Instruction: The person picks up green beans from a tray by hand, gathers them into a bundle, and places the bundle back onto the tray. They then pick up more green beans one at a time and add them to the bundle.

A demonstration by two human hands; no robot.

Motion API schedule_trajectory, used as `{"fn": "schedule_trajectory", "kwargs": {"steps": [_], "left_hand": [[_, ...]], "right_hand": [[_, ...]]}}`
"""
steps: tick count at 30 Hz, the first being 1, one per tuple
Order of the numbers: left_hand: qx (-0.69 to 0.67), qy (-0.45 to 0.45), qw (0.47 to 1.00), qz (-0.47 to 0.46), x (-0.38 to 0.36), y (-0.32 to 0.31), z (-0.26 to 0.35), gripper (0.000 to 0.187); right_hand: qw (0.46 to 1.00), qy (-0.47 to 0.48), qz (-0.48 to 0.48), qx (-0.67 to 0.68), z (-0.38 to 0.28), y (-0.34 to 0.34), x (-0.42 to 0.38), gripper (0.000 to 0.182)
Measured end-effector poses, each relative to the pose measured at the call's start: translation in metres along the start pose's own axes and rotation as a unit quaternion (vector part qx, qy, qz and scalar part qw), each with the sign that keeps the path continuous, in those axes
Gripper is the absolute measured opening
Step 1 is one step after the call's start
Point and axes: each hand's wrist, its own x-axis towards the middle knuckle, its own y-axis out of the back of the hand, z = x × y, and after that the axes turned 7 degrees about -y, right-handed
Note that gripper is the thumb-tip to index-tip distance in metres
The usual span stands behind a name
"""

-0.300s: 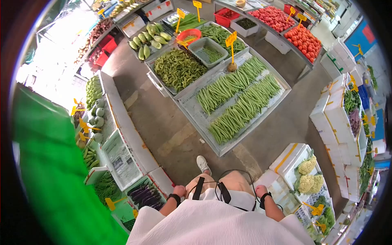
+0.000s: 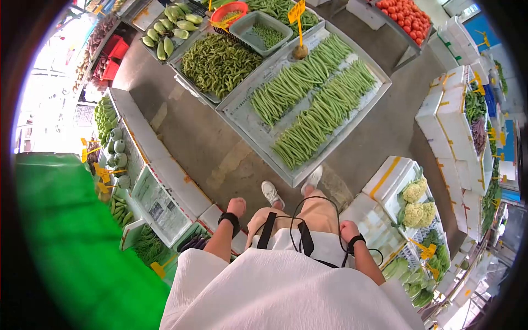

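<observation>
My left hand [image 2: 236,207], with a black band at its wrist, is held out over the floor beside my thigh, its fingers curled in and nothing showing in it. Close by on that side are dark purple eggplants [image 2: 193,240], partly hidden by my arm. My right hand [image 2: 348,230], also with a black wristband, hangs by my other thigh. Its fingers are curled too, and a thin black cable [image 2: 297,213] loops near it. In front of my feet stands a metal tray [image 2: 300,175] with two rows of long green beans [image 2: 324,118].
White foam boxes [image 2: 179,168] line the left side beside a green sheet [image 2: 82,231]. Cauliflowers [image 2: 419,213] lie in a box at the right. Green peppers [image 2: 217,63] and tomatoes [image 2: 406,17] are farther off. Grey floor [image 2: 220,148] runs around the bean tray.
The stall has come closer as I stepped forward, and a second shoe now shows. My left hand has swung forward and away from my thigh; the right has risen slightly.
</observation>
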Motion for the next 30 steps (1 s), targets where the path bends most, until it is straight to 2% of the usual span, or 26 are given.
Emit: {"fn": "schedule_trajectory", "kwargs": {"steps": [3, 5, 7, 9, 10, 11, 12, 13, 16, 19, 22, 26, 27, 30], "left_hand": [[0.122, -0.027, 0.989, 0.082, 0.005, -0.038, 0.065, 0.018], [0.089, -0.033, 0.989, 0.109, 0.025, -0.054, 0.079, 0.016], [0.149, -0.009, 0.984, 0.102, 0.043, -0.075, 0.100, 0.018], [0.137, -0.007, 0.986, 0.092, 0.066, -0.098, 0.111, 0.021], [0.102, -0.015, 0.990, 0.097, 0.076, -0.113, 0.121, 0.022], [0.045, -0.026, 0.993, 0.110, 0.096, -0.119, 0.105, 0.020], [0.074, -0.006, 0.990, 0.118, 0.111, -0.133, 0.112, 0.020], [0.039, -0.006, 0.991, 0.130, 0.129, -0.142, 0.096, 0.024], [0.116, -0.013, 0.973, 0.199, 0.180, -0.167, 0.061, 0.029], [0.159, 0.010, 0.954, 0.253, 0.200, -0.180, 0.046, 0.033], [0.129, 0.031, 0.956, 0.260, 0.205, -0.193, 0.044, 0.036], [0.046, 0.023, 0.970, 0.240, 0.213, -0.202, 0.035, 0.038], [0.041, -0.006, 0.962, 0.271, 0.215, -0.205, 0.034, 0.036], [0.045, 0.011, 0.959, 0.281, 0.212, -0.202, 0.029, 0.034]], "right_hand": [[0.999, 0.049, 0.010, 0.020, -0.006, 0.013, 0.036, 0.011], [0.993, 0.081, 0.067, 0.059, -0.022, 0.024, 0.076, 0.014], [0.993, 0.078, 0.041, 0.082, -0.050, 0.038, 0.129, 0.012], [0.983, 0.079, -0.035, 0.160, -0.112, 0.057, 0.167, 0.008], [0.977, 0.133, -0.031, 0.163, -0.138, 0.052, 0.189, 0.007], [0.969, 0.179, -0.024, 0.172, -0.159, 0.041, 0.207, 0.011], [0.967, 0.188, -0.054, 0.160, -0.177, 0.032, 0.228, 0.014], [0.965, 0.196, -0.086, 0.149, -0.190, 0.017, 0.244, 0.017], [0.967, 0.156, -0.149, 0.136, -0.230, -0.027, 0.284, 0.024], [0.962, 0.125, -0.173, 0.172, -0.235, -0.075, 0.304, 0.031], [0.968, 0.142, -0.122, 0.166, -0.239, -0.115, 0.292, 0.036], [0.977, 0.126, -0.050, 0.163, -0.252, -0.125, 0.282, 0.043], [0.980, 0.151, -0.042, 0.126, -0.253, -0.129, 0.283, 0.046], [0.980, 0.181, -0.053, 0.065, -0.250, -0.138, 0.286, 0.045]]}}
